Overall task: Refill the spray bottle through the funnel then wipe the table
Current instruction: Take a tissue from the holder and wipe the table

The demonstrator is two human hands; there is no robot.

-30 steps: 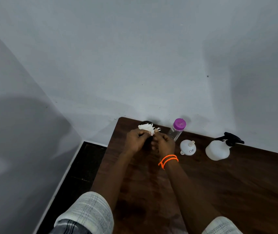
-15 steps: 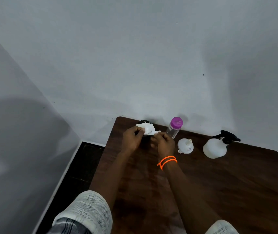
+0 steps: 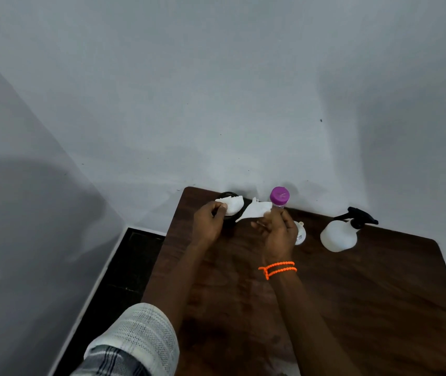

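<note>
Pinching a tissue in my right hand, I am gripping the tissue wad over a black tub with my left hand, while the funnel is lying just beside my right hand and the spray bottle is standing farther right on the table.

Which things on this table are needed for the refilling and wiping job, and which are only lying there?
Needed:
spray bottle
funnel, partly hidden behind the right hand
purple-capped bottle
tissue sheet, pinched by the right hand
tissue wad in a dark holder, held by the left hand
table

Lying about:
nothing visible
</note>
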